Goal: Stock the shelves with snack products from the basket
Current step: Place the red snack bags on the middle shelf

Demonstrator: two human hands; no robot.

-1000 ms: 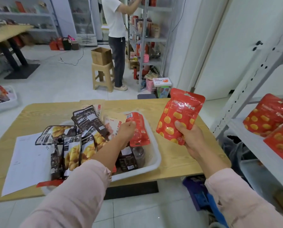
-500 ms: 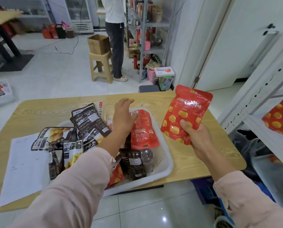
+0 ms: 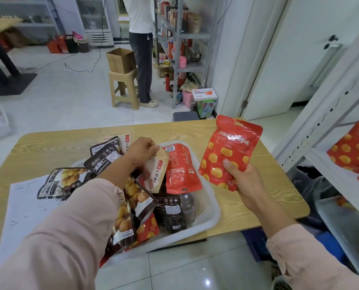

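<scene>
The right grip (image 3: 244,181) holds a red bag (image 3: 230,151) beside the basket (image 3: 215,212). The left grip (image 3: 142,150) pinches a tan bag (image 3: 156,171) by its top. Both seem light and soft.

Counting now: one white basket (image 3: 214,208). Five red pouches (image 3: 228,155) are showing: one at the basket's two o'clock, two inside it, two on the shelf (image 3: 331,174) out at three. Six dark chestnut pouches (image 3: 103,164) that I can make out, heaped from eleven round to six. Two beige hawthorn pouches (image 3: 156,170) near twelve. One clear bottle (image 3: 187,203). One paper sheet (image 3: 21,206) at nine.
</scene>
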